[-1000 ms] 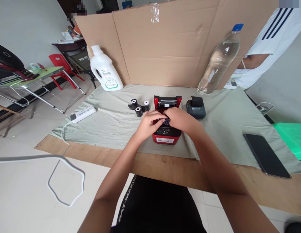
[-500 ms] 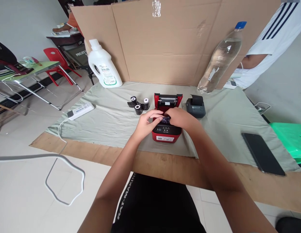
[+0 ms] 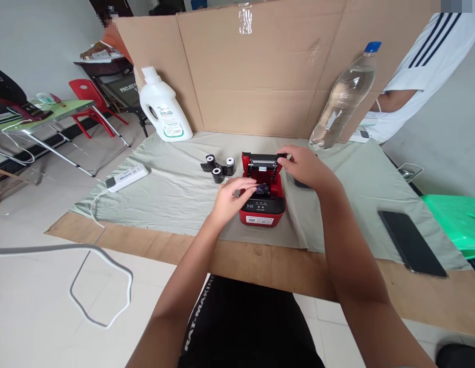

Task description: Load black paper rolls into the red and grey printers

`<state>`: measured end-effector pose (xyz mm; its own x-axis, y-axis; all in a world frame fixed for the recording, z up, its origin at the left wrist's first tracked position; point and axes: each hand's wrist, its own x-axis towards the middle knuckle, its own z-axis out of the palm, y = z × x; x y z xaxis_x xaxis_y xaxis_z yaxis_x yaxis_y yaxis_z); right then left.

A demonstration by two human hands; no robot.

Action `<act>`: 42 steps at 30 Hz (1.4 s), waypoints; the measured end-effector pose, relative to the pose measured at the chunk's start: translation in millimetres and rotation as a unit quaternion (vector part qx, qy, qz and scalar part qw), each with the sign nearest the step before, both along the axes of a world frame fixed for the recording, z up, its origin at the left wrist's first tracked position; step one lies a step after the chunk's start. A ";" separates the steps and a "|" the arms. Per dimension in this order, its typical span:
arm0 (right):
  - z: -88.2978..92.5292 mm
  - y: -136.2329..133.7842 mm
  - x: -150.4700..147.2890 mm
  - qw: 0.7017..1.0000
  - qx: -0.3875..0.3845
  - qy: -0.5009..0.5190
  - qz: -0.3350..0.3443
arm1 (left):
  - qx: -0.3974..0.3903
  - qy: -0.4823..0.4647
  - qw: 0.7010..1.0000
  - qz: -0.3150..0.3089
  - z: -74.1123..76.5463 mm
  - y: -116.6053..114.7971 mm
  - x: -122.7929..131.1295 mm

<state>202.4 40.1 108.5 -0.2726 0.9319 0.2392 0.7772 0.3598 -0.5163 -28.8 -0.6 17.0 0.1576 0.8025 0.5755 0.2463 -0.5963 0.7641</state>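
A red and black label printer (image 3: 263,221) stands on the cloth in front of me, its lid (image 3: 259,157) raised. Inside its bay is a dark, speckled paper roll (image 3: 263,189). My left hand (image 3: 234,197) pinches the left end of this paper, thumb and fingers together at the bay's edge. At the lid's upper right corner, my right hand (image 3: 304,164) grips with thumb and fingers. That hand mostly hides a dark grey printer (image 3: 302,184) behind it. Several small black rolls (image 3: 217,175) with white cores stand left of the lid.
A white jug (image 3: 164,110) and a tall water bottle (image 3: 342,97) lean near the cardboard screen (image 3: 256,76). On the left lies a power strip (image 3: 128,177) with a cable; on the right, a phone (image 3: 411,243). A person in a white sleeve (image 3: 432,56) is behind the screen.
My right hand has moved from the roll in the bay up to the lid's right corner, now covering the grey printer. My left hand stays at the paper.
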 end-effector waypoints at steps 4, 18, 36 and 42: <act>13.4 -14.8 5.5 0.995 -0.073 -0.046 0.055 | 0.088 0.065 0.994 0.010 2.4 1.8 -2.3; -8.4 -4.9 5.8 0.974 -0.200 -0.106 -0.006 | -0.207 -0.155 0.966 -0.007 -20.5 17.0 2.8; -105.5 -33.0 -1.5 0.876 -0.255 0.407 0.045 | -0.348 -0.296 0.881 -0.123 -27.0 8.6 2.0; -124.2 -32.3 -10.0 0.836 -0.239 0.491 0.050 | -0.391 -0.300 0.854 -0.168 -20.9 12.0 -3.0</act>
